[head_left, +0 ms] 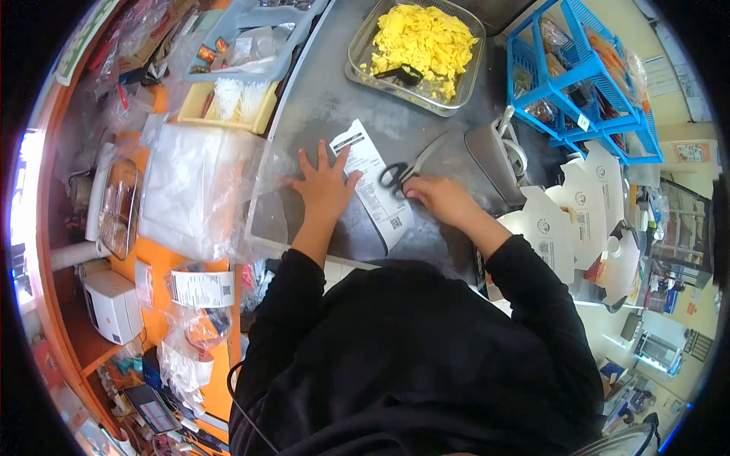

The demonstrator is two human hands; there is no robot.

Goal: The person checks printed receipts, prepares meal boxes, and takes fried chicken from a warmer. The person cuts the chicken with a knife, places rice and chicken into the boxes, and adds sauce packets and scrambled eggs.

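A long printed paper receipt point(369, 175) lies on the dark metal worktop. My left hand point(325, 184) rests with its fingers spread, flat at the receipt's left edge. Black-handled scissors point(392, 175) lie across the paper, their blades pointing away to the upper right. My right hand point(445, 201) has curled fingers at the nearer handle loop and seems to grip it; part of the grip is hidden under the hand.
A clear tray of scrambled egg point(426, 38) with a black scoop stands at the back. To the right are a grey metal holder point(490, 163), a blue basket rack point(574, 102) and open white cartons point(544, 235). Plastic bags point(194, 190) lie on the left.
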